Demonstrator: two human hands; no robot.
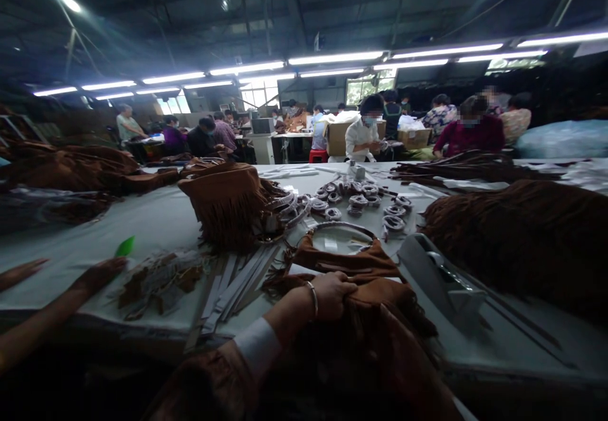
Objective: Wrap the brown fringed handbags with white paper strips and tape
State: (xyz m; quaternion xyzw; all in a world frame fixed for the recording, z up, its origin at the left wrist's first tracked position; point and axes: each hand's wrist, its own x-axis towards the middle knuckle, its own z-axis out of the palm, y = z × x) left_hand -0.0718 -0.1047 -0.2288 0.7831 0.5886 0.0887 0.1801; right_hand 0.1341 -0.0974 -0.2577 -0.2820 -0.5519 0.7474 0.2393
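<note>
Since steadying seems needed, our left hand (332, 295) grips the bag (363, 259) by the near desk (159, 218) edge; right hand (403, 346) grip unclear.

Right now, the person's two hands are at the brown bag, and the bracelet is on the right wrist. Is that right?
Not quite: the head view shows the bracelet on the left hand's wrist. Both hands are indeed at the brown bag.
</note>
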